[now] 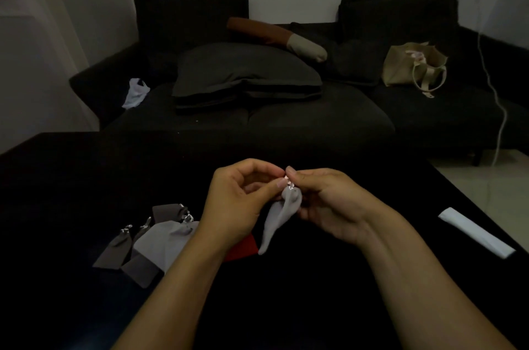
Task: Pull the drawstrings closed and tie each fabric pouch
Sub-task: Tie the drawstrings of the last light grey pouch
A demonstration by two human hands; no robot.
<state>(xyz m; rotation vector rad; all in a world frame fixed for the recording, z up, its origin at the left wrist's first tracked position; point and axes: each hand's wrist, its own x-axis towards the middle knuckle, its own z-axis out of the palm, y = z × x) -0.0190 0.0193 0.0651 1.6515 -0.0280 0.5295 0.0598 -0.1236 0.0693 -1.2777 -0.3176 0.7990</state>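
A pale grey fabric pouch (276, 220) hangs in the air above the black table (71, 178), its mouth gathered tight at the top. My left hand (237, 200) and my right hand (326, 200) meet at that mouth, each pinching the shiny silver drawstring (289, 182) between thumb and fingertips. On the table to the left lies a heap of pouches: a light grey one (160, 243) on top, several brown-grey ones (113, 253) around it, with silver strings showing at their tops. A red pouch (243, 248) lies partly hidden under my left wrist.
A folded white strip (476, 232) lies near the table's right edge. Behind the table stands a dark sofa (315, 120) with cushions, a beige tote bag (412, 66) and a white plastic bag (134, 93). A white cable (499, 109) hangs at the right.
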